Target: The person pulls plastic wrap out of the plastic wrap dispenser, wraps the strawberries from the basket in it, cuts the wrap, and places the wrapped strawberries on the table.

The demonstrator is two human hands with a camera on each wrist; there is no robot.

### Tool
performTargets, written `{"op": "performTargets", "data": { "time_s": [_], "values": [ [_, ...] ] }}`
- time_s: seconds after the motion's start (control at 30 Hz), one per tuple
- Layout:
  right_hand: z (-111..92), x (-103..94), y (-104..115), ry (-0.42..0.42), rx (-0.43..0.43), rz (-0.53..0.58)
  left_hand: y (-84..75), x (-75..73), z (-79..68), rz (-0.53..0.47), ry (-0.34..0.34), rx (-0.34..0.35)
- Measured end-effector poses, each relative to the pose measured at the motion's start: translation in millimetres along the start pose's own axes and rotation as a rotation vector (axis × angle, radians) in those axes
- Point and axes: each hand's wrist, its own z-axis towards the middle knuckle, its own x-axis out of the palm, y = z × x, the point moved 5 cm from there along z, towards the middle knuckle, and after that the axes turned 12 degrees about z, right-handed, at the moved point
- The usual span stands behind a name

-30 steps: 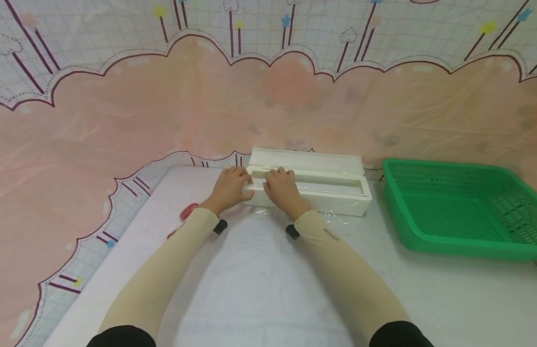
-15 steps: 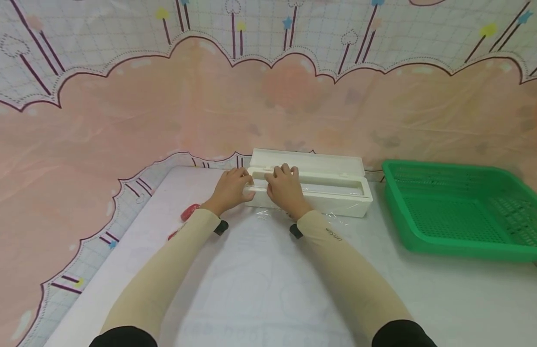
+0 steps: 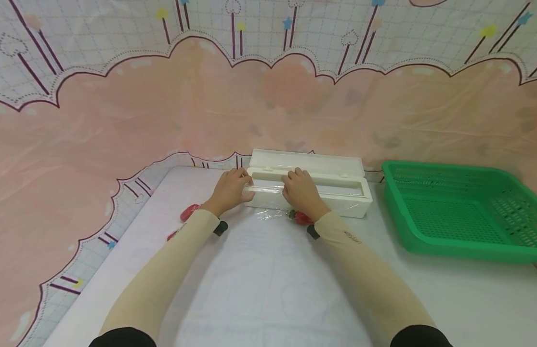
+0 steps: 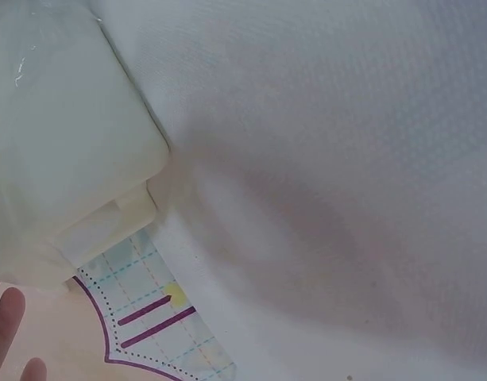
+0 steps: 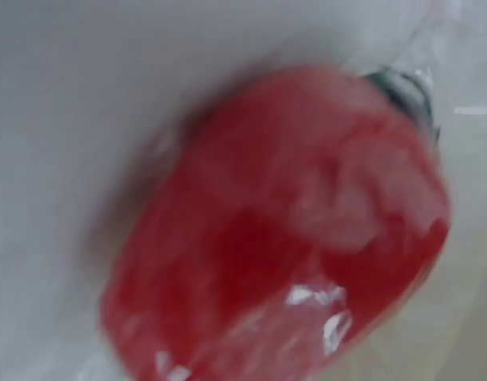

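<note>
A white cling film dispenser (image 3: 309, 203) stands at the back of the table with its lid (image 3: 307, 161) raised. My left hand (image 3: 231, 190) grips its left end, thumb at the front and fingers over the top. On the front rim my right hand (image 3: 302, 192) has curled fingers holding the edge; whatever lies beneath the fingertips is hidden. Clear film (image 3: 268, 214) hangs at the dispenser's front. Under my right wrist lies a red strawberry (image 3: 302, 218) with a green top; in the right wrist view the strawberry (image 5: 283, 230) looks shiny, apparently covered by film.
A green plastic basket (image 3: 467, 246) stands to the right of the dispenser. Beside my left forearm is a red object (image 3: 189, 212), with another red piece (image 3: 172, 234) mostly hidden behind the sleeve. A patterned cloth (image 3: 207, 111) hangs behind the white table.
My right hand has slid to the right along the dispenser's front rim, bringing the strawberry under the wrist into view. My left hand stays at the left end.
</note>
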Motion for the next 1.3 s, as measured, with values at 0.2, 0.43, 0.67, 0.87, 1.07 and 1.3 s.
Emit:
{"op": "performTargets", "data": {
  "time_s": [0.2, 0.43, 0.67, 0.87, 1.07, 1.3],
  "values": [
    [-9.3, -4.2, -10.2, 0.018, 0.022, -0.005, 0.5, 1.4, 0.6, -0.005, -0.006, -0.002],
    [-23.5, -16.0, -21.0, 0.006, 0.046, -0.011, -1.0, 2.1, 1.6, -0.017, 0.009, -0.004],
    [-42.2, -26.6, -39.4, 0.006, 0.082, -0.034, -0.2, 2.9, 2.5, -0.01, 0.02, -0.012],
    [-61.1, -37.3, -56.1, -0.025, 0.118, -0.06, 3.5, 7.9, 2.9, -0.012, 0.039, -0.03],
    [-76.0, -46.3, -67.9, -0.066, 0.148, -0.085, 3.6, 8.4, 3.2, -0.022, 0.036, -0.027],
    [-86.9, -50.6, -78.2, -0.104, 0.191, -0.083, 4.5, 7.6, 3.5, -0.025, 0.034, -0.024]
  ]
}}
